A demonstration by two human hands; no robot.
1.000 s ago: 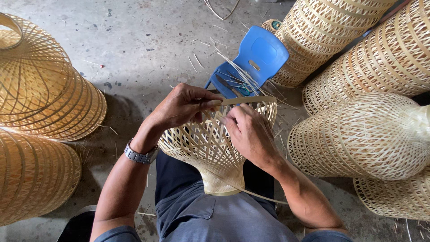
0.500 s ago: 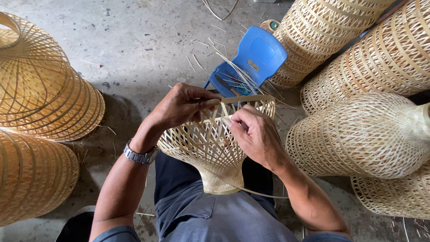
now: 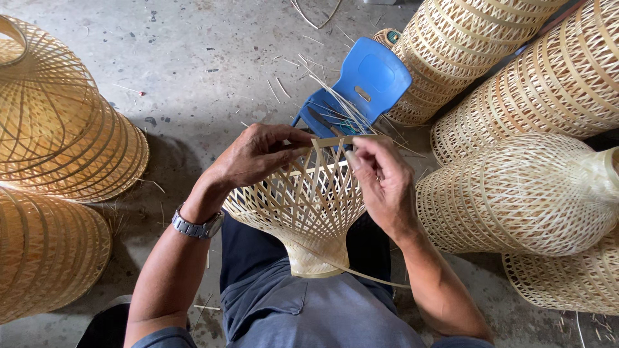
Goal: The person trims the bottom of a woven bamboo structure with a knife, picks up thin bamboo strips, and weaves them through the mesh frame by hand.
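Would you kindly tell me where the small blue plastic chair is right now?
In the head view, the small blue plastic chair stands on the concrete floor at upper centre, just beyond the half-woven bamboo basket, left of the stacked baskets.

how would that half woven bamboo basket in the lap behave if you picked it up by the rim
The woven basket is probably light for its size: the open lattice is mostly gaps. The rim likely flexes, since thin loose strips end where the left hand and right hand pinch it. Its rounded, flared shape might roll if set down sideways.
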